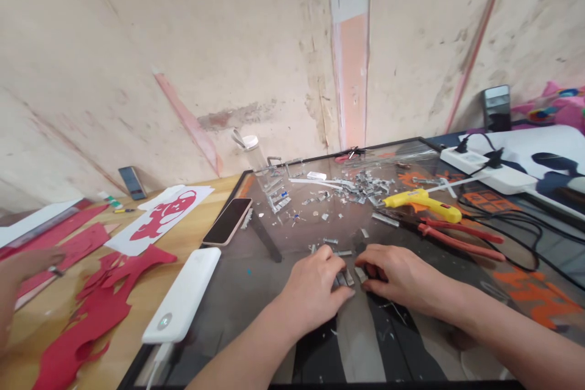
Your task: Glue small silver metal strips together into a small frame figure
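Note:
My left hand (317, 280) rests low over the dark glass-like tabletop (256, 329), its fingers curled round small grey metallic-looking pieces (346, 278). Just to its right, my right hand (395, 271) pinches another small grey piece (360, 273) between thumb and fingers. The two pieces nearly meet, with a narrow gap between them. Behind the left hand lie loose grey strips (329, 241). A heap of similar grey bits (368, 184) sits farther back. The fingertips partly hide what each hand holds.
Pliers with red handles (461, 241) and a yellow glue gun (423, 200) lie right, near a white power strip (487, 170) with black cables. Left are a phone (227, 221), a white power bank (183, 295), red cut sheets (91, 323) and another person's hand (39, 265). A clear bottle (256, 155) stands behind.

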A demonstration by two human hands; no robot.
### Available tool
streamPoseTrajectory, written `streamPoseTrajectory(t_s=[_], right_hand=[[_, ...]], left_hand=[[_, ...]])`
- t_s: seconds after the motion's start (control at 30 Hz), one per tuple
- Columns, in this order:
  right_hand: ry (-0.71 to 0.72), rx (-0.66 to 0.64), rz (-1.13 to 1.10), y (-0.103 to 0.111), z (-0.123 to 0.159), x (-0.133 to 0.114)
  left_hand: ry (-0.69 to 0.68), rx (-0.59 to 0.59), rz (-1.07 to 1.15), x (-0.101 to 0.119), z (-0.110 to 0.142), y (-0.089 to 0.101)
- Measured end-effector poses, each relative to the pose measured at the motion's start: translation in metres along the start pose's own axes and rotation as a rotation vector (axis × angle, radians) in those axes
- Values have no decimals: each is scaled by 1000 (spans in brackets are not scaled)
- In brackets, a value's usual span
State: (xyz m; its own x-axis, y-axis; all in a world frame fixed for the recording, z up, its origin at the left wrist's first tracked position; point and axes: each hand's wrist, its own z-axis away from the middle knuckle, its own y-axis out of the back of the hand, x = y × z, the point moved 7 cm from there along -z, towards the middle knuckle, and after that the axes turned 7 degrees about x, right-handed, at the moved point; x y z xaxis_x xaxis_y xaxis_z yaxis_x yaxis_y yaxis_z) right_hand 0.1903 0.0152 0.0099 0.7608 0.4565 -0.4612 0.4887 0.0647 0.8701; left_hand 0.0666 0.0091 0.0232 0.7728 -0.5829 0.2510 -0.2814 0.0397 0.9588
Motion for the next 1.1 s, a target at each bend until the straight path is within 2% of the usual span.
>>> streamPoseTrajectory(t_s=[0.33,0.53,0.77,0.9,1.0,1.1], right_hand=[[64,43,-38,4,3,-6],[50,68,-122,7,4,2],[108,156,-296,17,7,-9],[134,186,-320,19,8,-18],[80,194,-356,20,7,-15],[-85,154,-468,15,4,-2]], left_hand=[[-4,51,53,2,0,2],[-3,83,100,3,-1,4],[-1,204,311,6,-2,10],[15,245,466,5,-3,9],[30,285,545,3,-4,11],[17,325,569,2,-3,14]])
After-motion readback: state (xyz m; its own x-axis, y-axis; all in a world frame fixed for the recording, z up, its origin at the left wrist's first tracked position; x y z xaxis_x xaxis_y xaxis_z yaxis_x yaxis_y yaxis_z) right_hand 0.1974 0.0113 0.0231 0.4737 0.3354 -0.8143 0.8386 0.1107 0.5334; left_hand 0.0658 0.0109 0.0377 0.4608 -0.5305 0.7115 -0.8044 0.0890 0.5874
